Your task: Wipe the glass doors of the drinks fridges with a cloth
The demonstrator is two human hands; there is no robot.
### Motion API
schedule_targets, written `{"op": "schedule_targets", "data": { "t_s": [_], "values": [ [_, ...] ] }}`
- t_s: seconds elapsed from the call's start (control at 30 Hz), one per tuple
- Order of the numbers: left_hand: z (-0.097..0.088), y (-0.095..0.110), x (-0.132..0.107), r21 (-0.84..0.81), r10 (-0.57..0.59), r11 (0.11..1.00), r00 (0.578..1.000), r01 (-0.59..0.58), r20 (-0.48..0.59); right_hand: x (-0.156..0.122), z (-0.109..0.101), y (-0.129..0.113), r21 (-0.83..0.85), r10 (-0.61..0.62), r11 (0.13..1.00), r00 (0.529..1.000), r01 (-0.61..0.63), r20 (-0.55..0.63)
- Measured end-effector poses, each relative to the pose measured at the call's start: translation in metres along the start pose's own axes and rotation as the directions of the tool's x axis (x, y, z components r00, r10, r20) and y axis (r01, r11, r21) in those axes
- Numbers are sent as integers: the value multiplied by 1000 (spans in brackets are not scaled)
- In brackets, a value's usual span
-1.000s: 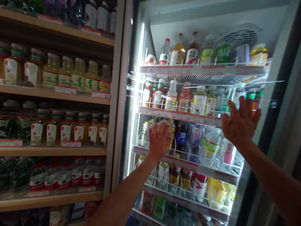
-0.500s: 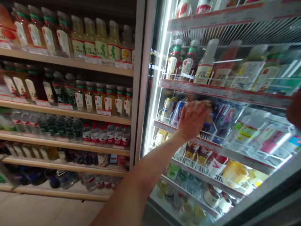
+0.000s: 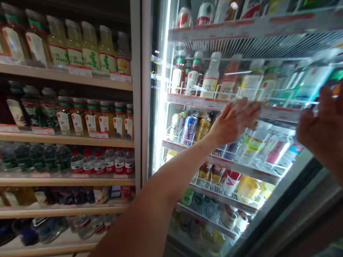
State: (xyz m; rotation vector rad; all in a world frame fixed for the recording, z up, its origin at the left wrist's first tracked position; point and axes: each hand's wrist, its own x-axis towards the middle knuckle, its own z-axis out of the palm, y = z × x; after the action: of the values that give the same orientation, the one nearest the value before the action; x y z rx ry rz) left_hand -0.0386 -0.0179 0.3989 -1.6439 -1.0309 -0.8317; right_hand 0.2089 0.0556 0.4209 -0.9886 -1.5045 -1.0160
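1. Fingers of the left hand (image 3: pixel 232 123) extend loosely, right of centre; those of the right hand (image 3: pixel 323 125), cropped at the right edge, are too blurred to tell
2. Glass door (image 3: pixel 235 73), spanning centre to right; contact is unclear, but an uneven push could jolt it
3. Behind it, bottles (image 3: pixel 210 78) and cans (image 3: pixel 189 130) could rattle or topple if jolted

Open shelving (image 3: pixel 66 181), its tiers lined with bottles (image 3: pixel 92 123), stands left of a refrigerated cabinet (image 3: pixel 146 89). Within the cabinet, cans (image 3: pixel 189 128) occupy the left end of one wire shelf (image 3: pixel 177 147), further bottles (image 3: pixel 253 146) to their right, beneath another tier of drinks (image 3: pixel 210 84). The left hand (image 3: pixel 235 116) lies before the cabinet's middle; the right hand (image 3: pixel 323 125), before its right side.
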Motion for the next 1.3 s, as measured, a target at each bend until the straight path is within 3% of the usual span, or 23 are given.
{"op": "schedule_targets", "data": {
  "t_s": [0.07, 0.1, 0.17, 0.2, 0.27, 0.3, 0.37, 0.43, 0.47, 0.53, 0.6, 0.7, 0.73, 0.8, 0.87, 0.9, 0.97, 1.03, 1.1, 1.13, 1.17, 1.23, 1.3],
  "values": [
    [4, 5, 0, -41, 114, 993, 993, -114, -10, 2, -6, -11, 43, -26, 999, 1000, 25, 14],
    [5, 0, 2, -50, 61, 997, 997, -63, -44, 3, -8, -16, 45, -16, 999, 1000, 16, 19],
    [6, -19, 11, -78, -187, 981, 970, 176, -154, 4, -10, -24, 4, 23, 1000, 1000, -23, 14],
    [7, -25, 16, -107, -323, 946, 923, 307, -211, 4, -9, -25, -12, 31, 999, 999, -31, 20],
    [13, -23, 22, -161, -438, 899, 855, 408, -277, 5, -9, -26, -18, 29, 999, 999, -29, 18],
    [18, -14, 21, -166, -388, 920, 877, 354, -283, 5, -9, -25, -9, 22, 1000, 1000, -21, 9],
    [29, 15, 13, -135, -110, 988, 959, 77, -260, 5, -9, -23, 13, 6, 1000, 1000, -5, -11],
    [37, 39, 4, -89, 183, 974, 956, -207, -229, 4, -8, -21, 27, -11, 1000, 999, 12, -50],
    [38, 43, 2, -71, 249, 960, 943, -270, -221, 4, -7, -20, 31, -22, 999, 998, 24, -66],
    [35, 33, 8, -57, 208, 973, 952, -226, -224, 4, -4, -18, 39, -49, 998, 994, 53, -100],
    [27, 11, 24, -72, -7, 997, 968, -12, -251, 4, 1, -17, 51, -69, 996, 987, 77, -143],
    [17, -5, 50, -91, -243, 970, 927, 226, -287, 3, 6, -16, 62, -76, 994, 979, 89, -191],
    [17, 0, 54, -77, -205, 979, 938, 190, -280, 3, 6, -15, 63, -76, 994, 978, 90, -196],
    [21, 16, 58, -29, 35, 999, 973, -43, -230, 3, 7, -15, 59, -86, 993, 975, 100, -206],
    [25, 28, 59, 1, 269, 962, 948, -273, -170, 3, 7, -14, 54, -97, 992, 971, 111, -218],
    [25, 27, 60, 4, 308, 950, 938, -311, -159, 3, 7, -14, 51, -103, 992, 969, 117, -226],
    [20, 12, 66, -2, 205, 978, 962, -209, -180, 4, 7, -14, 48, -109, 991, 965, 124, -239],
    [12, -10, 76, -33, -64, 998, 971, 58, -232, 4, 7, -15, 47, -111, 991, 963, 126, -247],
    [7, -23, 86, -71, -294, 956, 916, 286, -273, 4, 7, -16, 48, -110, 991, 962, 126, -252],
    [6, -22, 90, -78, -329, 944, 901, 320, -282, 4, 7, -16, 51, -107, 991, 961, 124, -253],
    [7, -18, 92, -72, -289, 957, 915, 280, -282, 4, 6, -16, 56, -105, 991, 961, 123, -255],
    [12, -3, 95, -27, -4, 1000, 971, -3, -241, 4, 6, -16, 67, -105, 990, 962, 126, -253],
    [16, 5, 97, 10, 313, 949, 936, -315, -165, 3, 7, -14, 79, -107, 988, 963, 130, -249]
  ]
}}
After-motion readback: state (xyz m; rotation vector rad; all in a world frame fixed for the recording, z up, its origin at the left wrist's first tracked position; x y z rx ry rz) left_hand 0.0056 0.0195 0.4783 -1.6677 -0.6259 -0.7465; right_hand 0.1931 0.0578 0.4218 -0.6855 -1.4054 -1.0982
